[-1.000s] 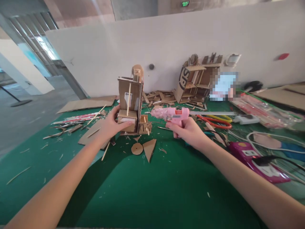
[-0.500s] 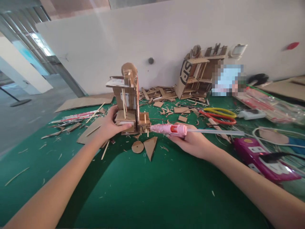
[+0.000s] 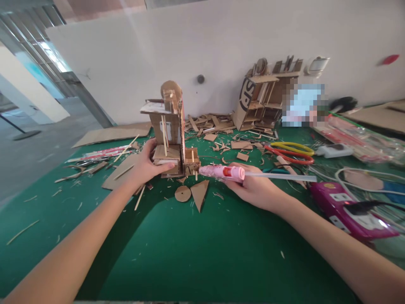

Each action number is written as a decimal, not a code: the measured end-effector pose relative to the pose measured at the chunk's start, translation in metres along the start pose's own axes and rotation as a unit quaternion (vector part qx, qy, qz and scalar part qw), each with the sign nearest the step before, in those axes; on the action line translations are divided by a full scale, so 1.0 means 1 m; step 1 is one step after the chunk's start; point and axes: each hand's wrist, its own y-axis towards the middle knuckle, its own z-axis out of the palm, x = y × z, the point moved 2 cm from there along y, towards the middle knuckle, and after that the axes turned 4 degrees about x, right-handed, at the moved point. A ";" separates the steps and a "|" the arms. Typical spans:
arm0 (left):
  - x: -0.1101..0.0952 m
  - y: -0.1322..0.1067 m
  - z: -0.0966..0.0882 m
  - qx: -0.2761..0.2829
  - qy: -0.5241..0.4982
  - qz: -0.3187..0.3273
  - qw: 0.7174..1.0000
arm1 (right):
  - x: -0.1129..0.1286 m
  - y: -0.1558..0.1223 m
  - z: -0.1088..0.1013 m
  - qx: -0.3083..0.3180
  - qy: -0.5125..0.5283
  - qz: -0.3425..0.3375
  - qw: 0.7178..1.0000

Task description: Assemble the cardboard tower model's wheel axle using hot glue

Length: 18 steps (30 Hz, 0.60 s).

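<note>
My left hand [image 3: 152,164] grips the lower left side of an upright cardboard model [image 3: 166,131], its thumb across the front of the base. Thin wooden sticks stand inside the model, and a small cardboard box [image 3: 191,157] with a stick through it juts from its lower right. My right hand [image 3: 253,183] is closed around a pink hot glue gun [image 3: 221,172], its fingers partly hidden. The nozzle points left and sits at the small box; whether it touches cannot be made out. A clear glue stick [image 3: 284,176] protrudes from the gun's rear.
In front of the model lie a cardboard disc [image 3: 182,194] and a cardboard triangle [image 3: 200,195]. Cardboard scraps [image 3: 211,124] cover the back of the table. A second cardboard structure [image 3: 259,99] stands behind, with scissors [image 3: 291,153] and a purple power strip [image 3: 351,211] to the right.
The glue stick reaches less far out behind the gun, and the gun's rear end has shifted slightly left. My left hand and the model hold nearly the same place.
</note>
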 end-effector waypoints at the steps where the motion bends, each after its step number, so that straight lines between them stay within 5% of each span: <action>1: 0.000 0.000 0.000 0.000 0.000 -0.002 1.000 | -0.001 0.000 0.001 -0.004 -0.003 0.003 1.000; 14: 0.008 -0.001 -0.002 0.015 0.019 0.008 1.000 | 0.004 0.000 -0.001 -0.019 -0.001 0.003 1.000; 18: 0.006 -0.003 -0.008 -0.057 0.036 0.083 0.994 | 0.004 -0.001 -0.002 -0.023 0.006 0.000 1.000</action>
